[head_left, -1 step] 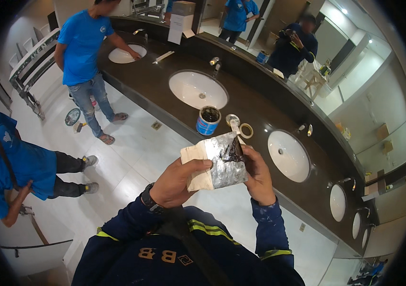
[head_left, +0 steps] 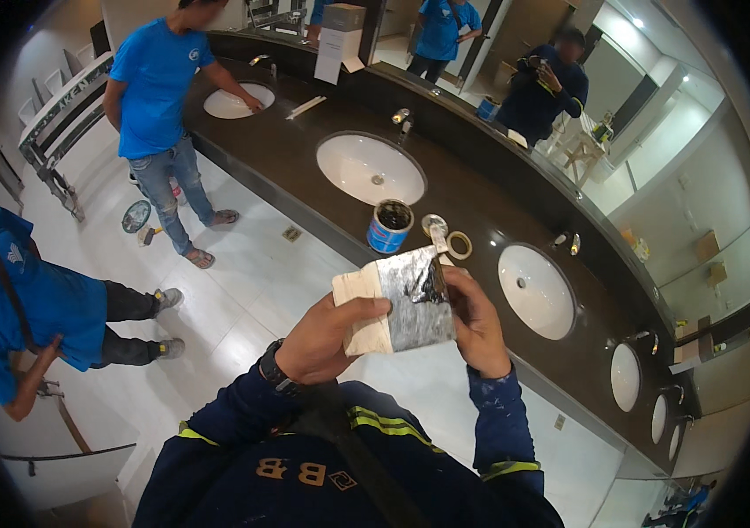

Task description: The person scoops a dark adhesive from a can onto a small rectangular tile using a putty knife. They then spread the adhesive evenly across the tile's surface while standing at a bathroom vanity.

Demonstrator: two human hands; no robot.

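My left hand (head_left: 318,341) is closed around the pale, wood-like end of a flat board (head_left: 360,315), its thumb lying across the top. The board's other part is silvery, like sheet metal, with a glossy dark smear (head_left: 433,287) near its far right corner. My right hand (head_left: 482,330) is closed at the board's right edge, fingers bent beside the smear. Whatever it grips is hidden by the board and the fingers. Beyond the board, on the dark counter, stands an uncovered blue can (head_left: 387,236) with dark stuff in it.
A roll of tape (head_left: 459,245) and a round silvery piece (head_left: 434,225) lie by the can. White sinks (head_left: 536,290) are set along the dark counter (head_left: 472,211) under a mirror. Two people in blue shirts (head_left: 159,84) stand at left, one reaching into a sink.
The view has shifted very slightly. The dark smear and silvery surface near my right fingers have changed shape; both hands keep almost the same place on the board.
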